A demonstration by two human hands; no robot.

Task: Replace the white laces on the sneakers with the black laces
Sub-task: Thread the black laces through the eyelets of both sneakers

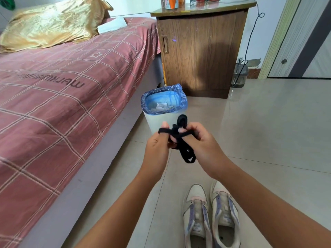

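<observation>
A bundle of black laces (182, 138) is held up in front of me, above the floor, knotted together with loops hanging down. My left hand (157, 147) pinches one strand at the left of the bundle. My right hand (204, 142) grips the strand on the right side. Two white and lilac sneakers (211, 215) stand side by side on the floor tiles near the bottom edge, toes pointing away from me, with no laces visible in their eyelets.
A white bin with a blue liner (163, 102) stands just beyond my hands, beside the bed (62, 90) on the left. A wooden cabinet (200, 51) stands behind it. A door (304, 42) is at the far right. Pale tiled floor (268, 131) spreads right.
</observation>
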